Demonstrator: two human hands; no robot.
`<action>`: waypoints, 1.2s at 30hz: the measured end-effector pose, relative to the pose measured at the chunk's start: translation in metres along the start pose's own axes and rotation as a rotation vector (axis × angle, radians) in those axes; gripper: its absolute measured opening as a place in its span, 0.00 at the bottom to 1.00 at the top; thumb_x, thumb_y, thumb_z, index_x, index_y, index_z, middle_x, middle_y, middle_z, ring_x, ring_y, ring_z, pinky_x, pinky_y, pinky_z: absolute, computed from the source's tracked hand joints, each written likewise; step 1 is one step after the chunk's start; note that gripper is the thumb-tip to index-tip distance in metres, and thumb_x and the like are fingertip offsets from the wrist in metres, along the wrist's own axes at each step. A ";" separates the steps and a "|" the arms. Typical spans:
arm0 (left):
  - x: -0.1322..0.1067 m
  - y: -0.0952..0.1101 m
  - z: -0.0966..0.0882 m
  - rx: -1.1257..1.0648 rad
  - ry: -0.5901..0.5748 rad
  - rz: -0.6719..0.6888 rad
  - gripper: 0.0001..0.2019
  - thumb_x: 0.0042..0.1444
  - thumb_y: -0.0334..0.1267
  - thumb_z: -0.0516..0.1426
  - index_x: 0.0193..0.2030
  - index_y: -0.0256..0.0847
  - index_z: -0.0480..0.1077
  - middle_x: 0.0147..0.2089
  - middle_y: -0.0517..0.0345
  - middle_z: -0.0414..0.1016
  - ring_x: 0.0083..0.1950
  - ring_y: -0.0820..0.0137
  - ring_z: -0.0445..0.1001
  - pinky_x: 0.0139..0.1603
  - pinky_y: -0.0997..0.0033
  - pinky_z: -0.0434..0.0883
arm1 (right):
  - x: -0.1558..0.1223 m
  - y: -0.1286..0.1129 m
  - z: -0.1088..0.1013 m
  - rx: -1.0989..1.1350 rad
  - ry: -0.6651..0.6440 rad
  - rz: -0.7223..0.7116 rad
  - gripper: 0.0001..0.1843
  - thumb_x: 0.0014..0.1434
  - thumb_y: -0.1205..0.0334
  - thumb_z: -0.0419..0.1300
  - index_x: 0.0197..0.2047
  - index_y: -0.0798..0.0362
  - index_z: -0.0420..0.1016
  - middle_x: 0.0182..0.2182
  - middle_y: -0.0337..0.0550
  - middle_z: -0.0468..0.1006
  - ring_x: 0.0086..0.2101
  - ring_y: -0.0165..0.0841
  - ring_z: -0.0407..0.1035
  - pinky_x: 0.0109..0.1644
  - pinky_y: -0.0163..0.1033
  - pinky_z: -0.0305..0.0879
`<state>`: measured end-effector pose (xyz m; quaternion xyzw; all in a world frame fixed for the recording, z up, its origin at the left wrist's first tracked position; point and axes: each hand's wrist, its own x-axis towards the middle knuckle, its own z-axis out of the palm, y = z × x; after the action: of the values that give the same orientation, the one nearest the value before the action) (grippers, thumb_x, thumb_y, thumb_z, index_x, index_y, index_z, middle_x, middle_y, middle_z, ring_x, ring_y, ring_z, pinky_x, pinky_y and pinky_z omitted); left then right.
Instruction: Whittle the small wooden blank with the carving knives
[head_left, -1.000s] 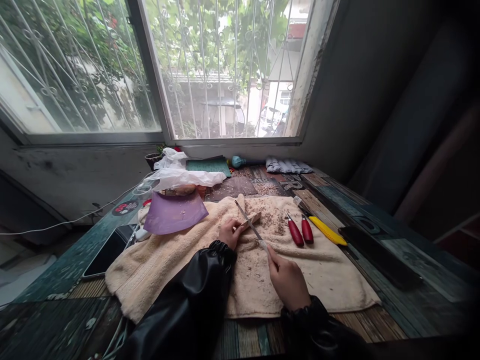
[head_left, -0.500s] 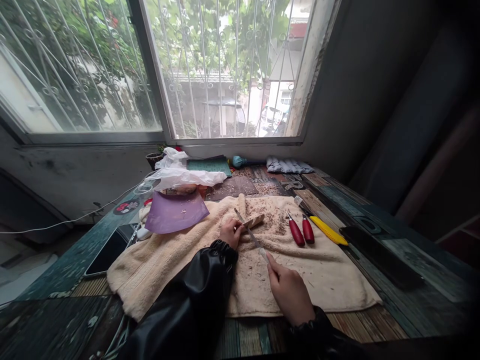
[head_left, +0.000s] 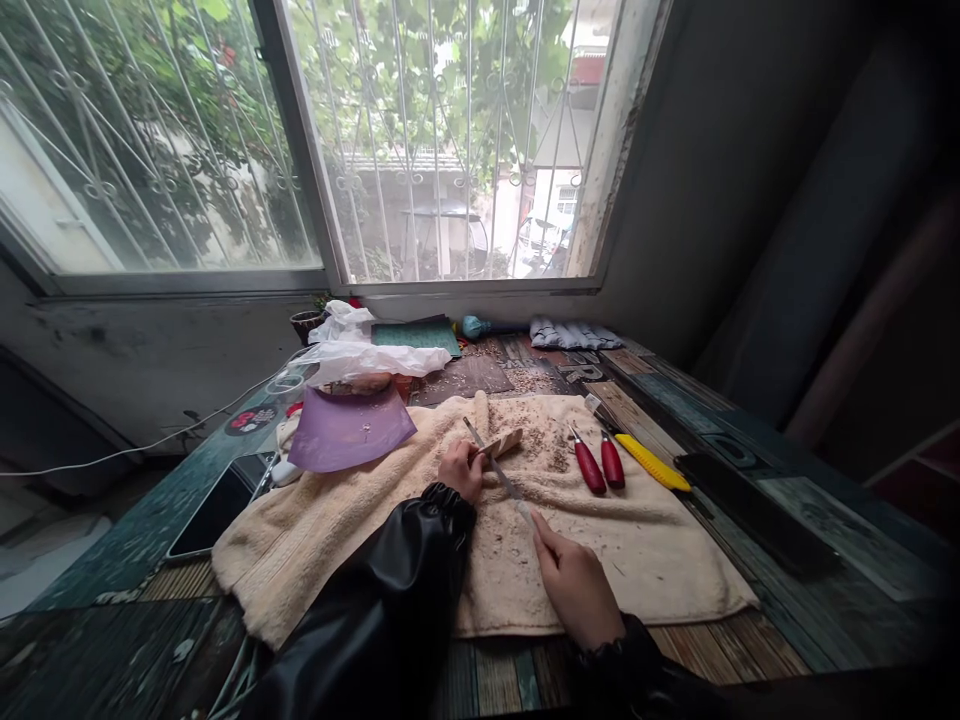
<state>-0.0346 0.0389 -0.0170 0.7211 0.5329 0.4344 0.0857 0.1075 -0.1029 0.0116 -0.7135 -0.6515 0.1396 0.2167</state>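
My left hand (head_left: 462, 470) is closed on a small piece of wood (head_left: 507, 441), pinning it above the beige towel (head_left: 645, 560). Part of the wood is hidden by the fingers. My right hand (head_left: 576, 578) grips the near end of a long, thin file (head_left: 504, 478). The file lies slantwise across the wood, its far tip pointing up and left past my left fingers. Wood shavings and dust are scattered over the towel around both hands.
Two red-handled carving knives (head_left: 589, 464) and a yellow-handled tool (head_left: 654, 462) lie to the right. At the left are a purple sheet (head_left: 351, 432) and a tablet (head_left: 219, 510). Behind them sit a white plastic bag (head_left: 375, 358) and a green mat (head_left: 420, 338). A dark oblong object (head_left: 757, 512) lies far right.
The file has shifted slightly up and left along the wood, with my right hand following. My left hand keeps its hold. The whole view has shifted a little.
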 end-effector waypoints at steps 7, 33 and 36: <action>0.003 -0.003 -0.009 -0.111 -0.112 0.068 0.02 0.47 0.32 0.55 0.26 0.38 0.67 0.26 0.60 0.65 0.25 0.76 0.63 0.27 0.75 0.63 | 0.007 0.003 -0.001 -0.040 0.018 -0.019 0.20 0.58 0.63 0.44 0.51 0.51 0.66 0.32 0.47 0.78 0.33 0.33 0.71 0.35 0.32 0.61; 0.001 -0.004 -0.007 0.028 -0.082 0.051 0.03 0.48 0.35 0.55 0.28 0.40 0.68 0.29 0.59 0.68 0.30 0.72 0.67 0.32 0.72 0.65 | 0.025 -0.011 0.012 0.054 0.007 -0.005 0.21 0.58 0.65 0.43 0.53 0.52 0.64 0.35 0.47 0.77 0.36 0.33 0.71 0.37 0.32 0.61; 0.000 -0.004 -0.003 0.069 -0.069 0.017 0.02 0.48 0.35 0.55 0.28 0.40 0.67 0.31 0.58 0.69 0.31 0.72 0.67 0.33 0.71 0.65 | 0.011 -0.002 0.011 0.085 -0.019 0.006 0.21 0.58 0.64 0.42 0.54 0.52 0.63 0.37 0.49 0.76 0.37 0.34 0.70 0.37 0.32 0.61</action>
<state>-0.0397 0.0396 -0.0174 0.7426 0.5381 0.3916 0.0754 0.1016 -0.0908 0.0043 -0.7042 -0.6448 0.1745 0.2403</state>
